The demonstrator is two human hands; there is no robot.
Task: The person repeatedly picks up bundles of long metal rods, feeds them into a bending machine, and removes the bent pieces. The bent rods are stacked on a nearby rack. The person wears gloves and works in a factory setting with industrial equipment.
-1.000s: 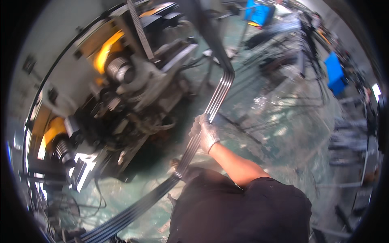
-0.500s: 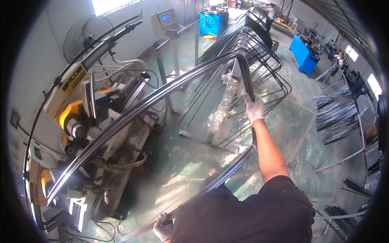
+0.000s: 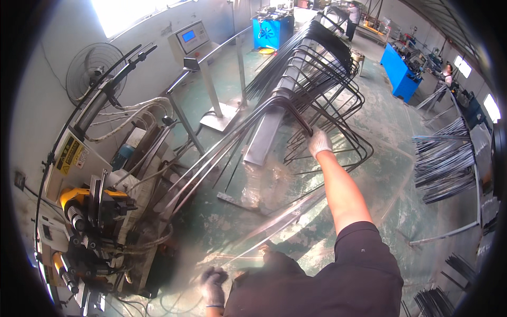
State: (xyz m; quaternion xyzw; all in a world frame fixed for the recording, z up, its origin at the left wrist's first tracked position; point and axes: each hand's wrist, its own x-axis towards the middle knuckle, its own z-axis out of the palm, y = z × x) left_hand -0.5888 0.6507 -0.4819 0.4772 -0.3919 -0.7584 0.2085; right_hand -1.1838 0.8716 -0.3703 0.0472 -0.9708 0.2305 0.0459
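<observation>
My right hand [image 3: 320,143], in a pale knitted glove, is closed around a bundle of bent metal rods [image 3: 299,119] just below their bend. The bend rests over the near part of a long grey beam [image 3: 263,138]. One side of the bundle slopes down left toward the machine; the lower rod lengths [image 3: 288,217] are blurred above the floor. My left hand [image 3: 213,282], gloved with a darkened palm, is low at the front, apart from the rods. Its fingers are loosely curled and somewhat blurred, with nothing seen in them.
Many bent dark rods [image 3: 338,63] hang along the beam behind. At left stands a bending machine [image 3: 79,206] with hoses, near a wall fan [image 3: 95,71] and control box [image 3: 189,39]. Rod stacks [image 3: 446,158] lie at right by a blue machine [image 3: 398,74]. Two people are far back.
The rods have moved from in front of the machine onto the beam, with my right hand still gripping them. My left hand has let go of their lower end.
</observation>
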